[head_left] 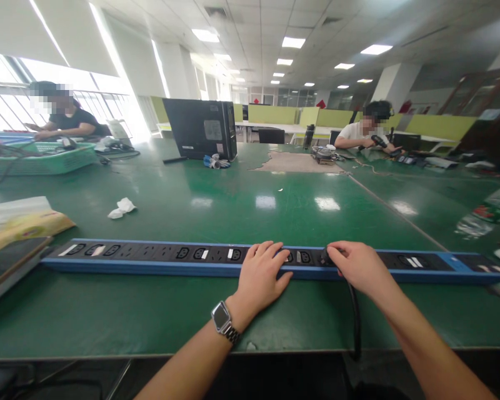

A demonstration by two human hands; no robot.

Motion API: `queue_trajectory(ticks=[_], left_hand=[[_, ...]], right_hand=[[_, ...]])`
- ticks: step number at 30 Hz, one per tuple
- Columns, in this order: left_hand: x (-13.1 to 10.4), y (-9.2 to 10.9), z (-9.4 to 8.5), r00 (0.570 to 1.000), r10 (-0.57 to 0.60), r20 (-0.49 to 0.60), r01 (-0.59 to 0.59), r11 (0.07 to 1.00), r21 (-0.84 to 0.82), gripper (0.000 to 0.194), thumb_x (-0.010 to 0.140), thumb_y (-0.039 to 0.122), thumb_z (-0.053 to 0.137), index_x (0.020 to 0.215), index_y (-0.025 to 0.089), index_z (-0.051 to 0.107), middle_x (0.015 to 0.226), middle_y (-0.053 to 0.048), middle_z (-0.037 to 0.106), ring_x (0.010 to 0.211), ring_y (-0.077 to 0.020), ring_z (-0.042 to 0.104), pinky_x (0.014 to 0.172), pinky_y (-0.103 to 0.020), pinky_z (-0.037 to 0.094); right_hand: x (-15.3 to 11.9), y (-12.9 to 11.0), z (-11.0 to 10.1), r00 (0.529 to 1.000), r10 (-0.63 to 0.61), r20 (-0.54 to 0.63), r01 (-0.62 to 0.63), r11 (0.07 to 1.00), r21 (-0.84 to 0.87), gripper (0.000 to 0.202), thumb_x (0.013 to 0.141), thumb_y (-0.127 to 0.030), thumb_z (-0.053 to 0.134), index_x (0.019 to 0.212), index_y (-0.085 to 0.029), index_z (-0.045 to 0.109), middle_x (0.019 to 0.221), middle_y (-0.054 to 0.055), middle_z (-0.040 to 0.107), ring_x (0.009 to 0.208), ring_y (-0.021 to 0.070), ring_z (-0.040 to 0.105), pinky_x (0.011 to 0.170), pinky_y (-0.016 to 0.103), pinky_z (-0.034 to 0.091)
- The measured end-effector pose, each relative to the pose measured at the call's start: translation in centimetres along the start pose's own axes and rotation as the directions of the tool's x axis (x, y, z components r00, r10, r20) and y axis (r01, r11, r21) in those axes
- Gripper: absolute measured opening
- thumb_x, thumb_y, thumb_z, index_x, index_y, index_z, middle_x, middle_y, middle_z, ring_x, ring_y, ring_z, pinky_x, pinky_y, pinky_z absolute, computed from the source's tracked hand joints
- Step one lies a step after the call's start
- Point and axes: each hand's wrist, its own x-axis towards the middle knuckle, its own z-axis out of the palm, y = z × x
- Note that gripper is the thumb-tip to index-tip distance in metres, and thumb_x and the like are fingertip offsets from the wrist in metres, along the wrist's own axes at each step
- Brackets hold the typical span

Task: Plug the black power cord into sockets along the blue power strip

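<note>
A long blue and black power strip (150, 258) lies across the near side of the green table, with a row of sockets on its top face. My left hand (260, 272), a watch (225, 321) on its wrist, rests across the strip near its middle, fingers stretched over the top and thumb by the near edge. Further right, my right hand (358, 264) pinches a black plug (325, 256) at the strip's sockets. How deep the plug sits cannot be seen. Its thick black cord (355, 322) hangs down over the table's front edge.
A black computer case (202, 129) stands towards the back, with bunched gloves (216, 161) beside it. A green basket (45, 161), crumpled tissue (123, 208) and a yellow packet (45, 225) are at left. A plastic bottle (489, 211) lies right. Two people sit across the table.
</note>
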Motion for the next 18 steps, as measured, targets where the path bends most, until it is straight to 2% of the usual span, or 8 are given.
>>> queue_trajectory(ticks=[3, 6, 12, 15, 18], left_hand=[[0.0, 0.1, 0.0, 1.0, -0.003, 0.013, 0.003, 1.0, 0.014, 0.039, 0.087, 0.036, 0.065, 0.123, 0.024, 0.061, 0.136, -0.006, 0.06, 0.127, -0.0296, 0.05, 0.108, -0.05, 0.037], [0.0, 0.1, -0.1, 1.0, 0.01, 0.02, -0.01, 1.0, 0.017, 0.039, 0.087, 0.036, 0.065, 0.124, 0.024, 0.061, 0.137, -0.007, 0.059, 0.127, -0.0297, 0.05, 0.108, -0.05, 0.037], [-0.2, -0.1, -0.4, 0.999, 0.027, 0.036, -0.028, 1.0, 0.01, 0.042, 0.086, 0.034, 0.066, 0.126, 0.024, 0.06, 0.139, -0.008, 0.058, 0.128, -0.0302, 0.049, 0.108, -0.051, 0.036], [-0.1, -0.1, -0.3, 0.999, 0.026, 0.042, -0.026, 1.0, 0.006, 0.042, 0.086, 0.034, 0.066, 0.127, 0.024, 0.06, 0.139, -0.008, 0.058, 0.128, -0.0305, 0.049, 0.108, -0.052, 0.037], [0.0, 0.0, -0.2, 0.999, 0.006, 0.04, -0.006, 1.0, 0.002, 0.041, 0.086, 0.034, 0.065, 0.126, 0.024, 0.06, 0.139, -0.008, 0.058, 0.128, -0.0306, 0.049, 0.108, -0.051, 0.036]], right_hand=[[0.1, -1.4, -0.2, 0.999, -0.044, 0.003, 0.044, 0.97, -0.241, 0.039, 0.089, -0.036, 0.041, 0.093, -0.023, 0.077, 0.087, 0.008, 0.076, 0.08, 0.023, 0.069, 0.066, 0.028, 0.043], [0.1, -2.6, -0.6, 1.0, -0.009, 0.013, 0.014, 0.915, -0.403, 0.039, 0.089, -0.033, 0.04, 0.085, -0.022, 0.077, 0.088, 0.012, 0.075, 0.08, 0.0259, 0.07, 0.063, 0.03, 0.042], [0.2, -3.0, -1.2, 1.0, -0.026, 0.009, 0.027, 0.875, -0.483, 0.038, 0.089, -0.028, 0.042, 0.078, -0.019, 0.076, 0.08, 0.015, 0.074, 0.074, 0.0273, 0.07, 0.061, 0.032, 0.043], [0.2, -3.3, -0.9, 0.999, -0.05, -0.005, 0.041, 0.862, -0.505, 0.035, 0.089, -0.026, 0.045, 0.076, -0.018, 0.077, 0.078, 0.016, 0.073, 0.072, 0.0266, 0.07, 0.063, 0.033, 0.046], [-0.1, -3.5, -0.1, 0.996, -0.086, 0.031, 0.09, 0.854, -0.512, 0.037, 0.092, -0.028, 0.043, 0.081, -0.018, 0.078, 0.078, 0.018, 0.073, 0.073, 0.0287, 0.071, 0.064, 0.035, 0.047]])
